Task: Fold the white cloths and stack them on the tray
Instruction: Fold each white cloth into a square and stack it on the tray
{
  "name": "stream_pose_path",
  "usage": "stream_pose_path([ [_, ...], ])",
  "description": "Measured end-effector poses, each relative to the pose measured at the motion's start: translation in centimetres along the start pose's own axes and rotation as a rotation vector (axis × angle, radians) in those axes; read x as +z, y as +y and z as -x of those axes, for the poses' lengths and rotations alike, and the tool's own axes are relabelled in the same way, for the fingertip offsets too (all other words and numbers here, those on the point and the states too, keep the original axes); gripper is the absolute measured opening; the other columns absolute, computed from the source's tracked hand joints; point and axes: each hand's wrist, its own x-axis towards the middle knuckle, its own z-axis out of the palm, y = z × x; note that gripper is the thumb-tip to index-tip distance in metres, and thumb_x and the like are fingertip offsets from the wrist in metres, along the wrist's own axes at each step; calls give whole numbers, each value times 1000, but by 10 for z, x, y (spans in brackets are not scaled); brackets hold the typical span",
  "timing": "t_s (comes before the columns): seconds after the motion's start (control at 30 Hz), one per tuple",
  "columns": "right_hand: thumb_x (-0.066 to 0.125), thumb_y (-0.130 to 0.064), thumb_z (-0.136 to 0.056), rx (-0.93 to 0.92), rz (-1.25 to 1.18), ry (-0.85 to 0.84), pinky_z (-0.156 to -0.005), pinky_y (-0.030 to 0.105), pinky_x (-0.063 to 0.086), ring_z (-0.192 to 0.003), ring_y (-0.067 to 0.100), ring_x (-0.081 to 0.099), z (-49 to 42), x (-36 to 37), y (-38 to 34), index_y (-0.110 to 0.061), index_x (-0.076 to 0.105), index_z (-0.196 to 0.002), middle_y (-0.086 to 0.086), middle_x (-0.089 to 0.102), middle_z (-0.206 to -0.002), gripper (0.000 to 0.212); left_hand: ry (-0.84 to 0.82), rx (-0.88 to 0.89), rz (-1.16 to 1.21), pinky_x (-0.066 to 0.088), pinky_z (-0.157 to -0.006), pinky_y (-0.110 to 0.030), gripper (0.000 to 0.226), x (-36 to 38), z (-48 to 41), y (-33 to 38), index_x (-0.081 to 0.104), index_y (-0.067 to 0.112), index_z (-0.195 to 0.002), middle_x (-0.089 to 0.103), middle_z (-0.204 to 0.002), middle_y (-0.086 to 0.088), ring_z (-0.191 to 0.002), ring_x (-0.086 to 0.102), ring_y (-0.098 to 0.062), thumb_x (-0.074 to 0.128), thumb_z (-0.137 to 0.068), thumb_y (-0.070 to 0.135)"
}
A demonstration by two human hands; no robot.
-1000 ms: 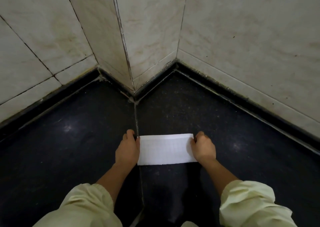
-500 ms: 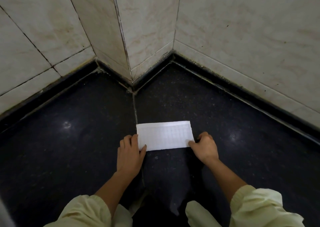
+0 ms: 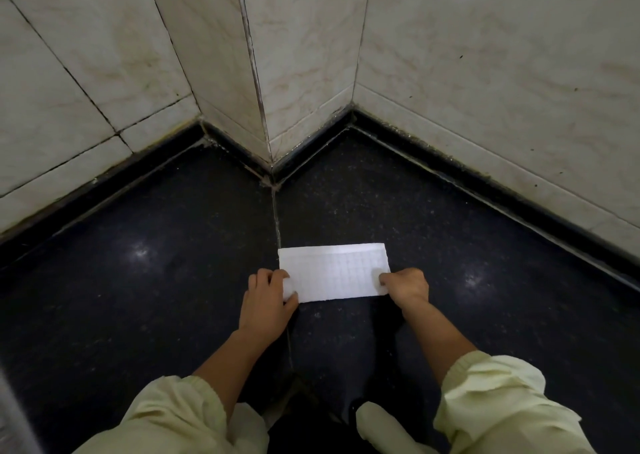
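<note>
Nearest you, two pale yellowish sleeves, the left sleeve and the right sleeve, are bunching in soft crumpled folds at gathered cuffs, leaving both forearms bare.

Beyond them your two hands are working at one white cloth. Your left hand is pinching the cloth's near left corner, with a bit of white showing between thumb and curled fingers. Your right hand is gripping the near right corner, its fingers curling down over the edge.

The cloth is lying flat as a long, neat rectangle with straight edges, and a faint grid of small squares is showing across its surface. It is resting on a dark stone surface, polished and finely speckled, just right of a thin seam running away from you. I cannot tell whether that surface is a floor or a table.

Two dull patches of light are glinting on the stone, one on each side of the cloth.

Farther off, a black band is edging the stone where the cream tiled walls are rising, glossy and veined like marble, with dark grout lines and one corner jutting toward you.
</note>
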Motion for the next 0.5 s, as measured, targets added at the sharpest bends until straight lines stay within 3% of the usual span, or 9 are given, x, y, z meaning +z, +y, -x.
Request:
stream_pose_path([
  [0.13, 66, -14, -82, 25, -113, 45, -59, 31, 47, -64, 24, 56, -1, -4, -1, -3, 55, -63, 12, 59, -73, 25, -29, -70, 126, 43, -95, -31, 42, -3, -2, -2, 48, 23, -130, 43, -125, -1, -116, 35, -17, 58, -91, 36],
  [0.23, 68, -9, -80, 62, -189, 41, -71, 41, 56, -69, 26, 59, -1, -4, -1, 6, 66, -78, 15, 61, -77, 15, -38, -102, 186, 41, -94, -28, 39, -5, -3, -1, 51, 23, -128, 44, -125, -2, -118, 35, -17, 59, -92, 31],
  [0.3, 68, -6, -79, 73, -237, 37, -72, 40, 55, -70, 25, 58, 0, -5, -1, 10, 68, -87, 14, 60, -77, 18, -50, -105, 195, 42, -93, -29, 38, -5, -5, 0, 51, 23, -128, 44, -125, -2, -119, 35, -17, 59, -91, 28],
  [0.4, 67, -6, -79, 56, -341, 36, -73, 40, 53, -75, 25, 57, 3, -8, -4, 2, 66, -80, 14, 61, -82, 9, -58, -118, 217, 44, -91, -29, 38, -6, -5, -1, 51, 23, -127, 44, -122, -2, -117, 39, -16, 61, -90, 25],
  [0.5, 64, -9, -81, -12, -423, 21, -80, 42, 53, -81, 24, 59, 9, -7, -10, 3, 67, -89, 10, 64, -86, 15, -56, -131, 254, 48, -89, -29, 39, -6, -7, -2, 53, 22, -125, 45, -113, -1, -107, 49, -17, 64, -88, 24],
])
